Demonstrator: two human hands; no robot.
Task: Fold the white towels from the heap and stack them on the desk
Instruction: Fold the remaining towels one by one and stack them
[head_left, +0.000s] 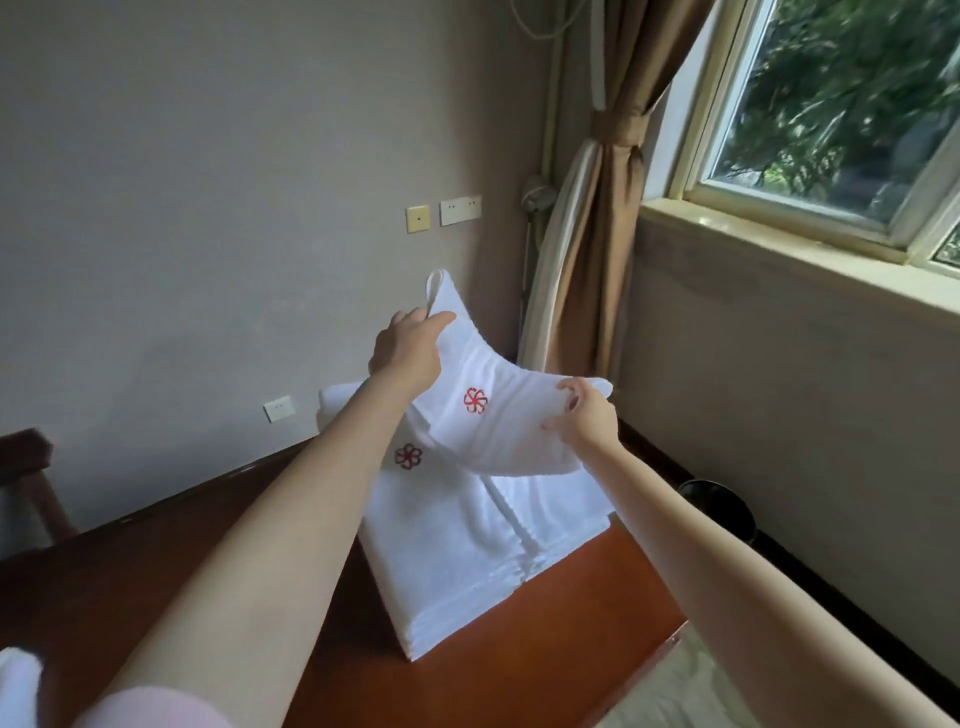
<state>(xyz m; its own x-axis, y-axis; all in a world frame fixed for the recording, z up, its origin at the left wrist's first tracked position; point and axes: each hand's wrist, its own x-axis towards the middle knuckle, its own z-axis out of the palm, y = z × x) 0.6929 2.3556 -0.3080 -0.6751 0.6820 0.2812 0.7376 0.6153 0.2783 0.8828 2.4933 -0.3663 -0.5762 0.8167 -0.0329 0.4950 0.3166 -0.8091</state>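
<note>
Sleeve (150, 709) nearest; left hand (408, 351), right hand (584, 415) pinch towel (511, 431) edges above stack (467, 545).

Both hands hold a folded towel (498, 415) over the stack (457, 551).
The left hand (408, 345) pinches its corner at 11 o'clock, the right hand (584, 415) grips its edge at 3 o'clock; the stack rests on the tabletop (519, 654).
</note>
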